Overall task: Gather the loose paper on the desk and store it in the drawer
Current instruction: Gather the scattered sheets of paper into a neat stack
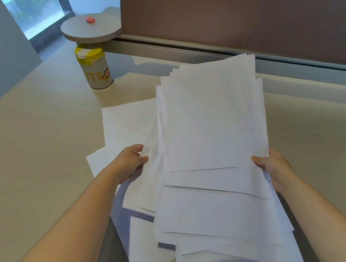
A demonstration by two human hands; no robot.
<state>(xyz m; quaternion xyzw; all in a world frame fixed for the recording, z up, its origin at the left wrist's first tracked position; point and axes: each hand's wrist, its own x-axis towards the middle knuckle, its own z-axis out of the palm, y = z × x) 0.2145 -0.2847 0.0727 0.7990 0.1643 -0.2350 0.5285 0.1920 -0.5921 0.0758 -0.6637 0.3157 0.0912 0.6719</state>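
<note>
A loose, uneven stack of white paper (209,139) fills the middle of the frame, its sheets fanned out of line so that many edges and corners show one behind another. The stack lies over the beige desk (40,146); whether its far end is lifted off the surface cannot be told. The lowest sheets run out of the bottom edge of the frame, so the full pile cannot be seen. No writing can be made out on any sheet.

The left hand (130,163) pinches the left-hand sheets, thumb on top and fingers tucked out of sight beneath the paper. The right hand (273,166) grips the stack's right edge, thumb pressed on the top sheet, the other fingers hidden behind the pile. Both bare forearms enter from the bottom corners.

Well apart from the paper, toward the far left of the desk, stands a canister (96,68) with a yellow lid; its label is partly legible but blurred. Just behind it a round grey shelf (91,29) overhangs the canister's top and carries a small pink object (90,19) too small to identify. A brown partition panel (241,15) closes off the desk's far side. No drawer shows in this view.
</note>
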